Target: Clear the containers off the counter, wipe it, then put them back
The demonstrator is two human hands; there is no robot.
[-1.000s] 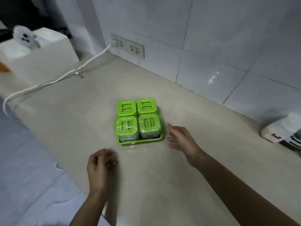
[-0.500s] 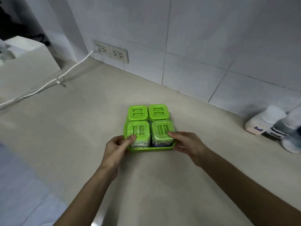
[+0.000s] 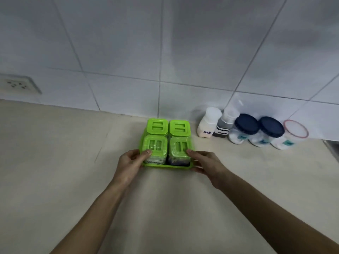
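Observation:
A green tray (image 3: 166, 166) carries several square jars with green lids (image 3: 157, 126) and sits on the beige counter (image 3: 64, 153) close to the tiled wall. My left hand (image 3: 131, 163) grips the tray's near left corner, thumb on the front left jar's lid. My right hand (image 3: 206, 162) holds the near right corner, thumb against the front right jar. To the right along the wall stand a white salt bottle (image 3: 208, 123), a dark seasoning bottle (image 3: 224, 125), two jars with dark blue lids (image 3: 245, 125) and a red-rimmed jar (image 3: 291, 134).
A wall socket (image 3: 18, 84) is at the left on the white tiles. A metal sink edge (image 3: 333, 149) shows at the far right. Bare counter stretches to the left and in front of the tray.
Both hands closed on the tray's near corners. The tray now sits nearer the wall and the row of jars, and the view has swung right.

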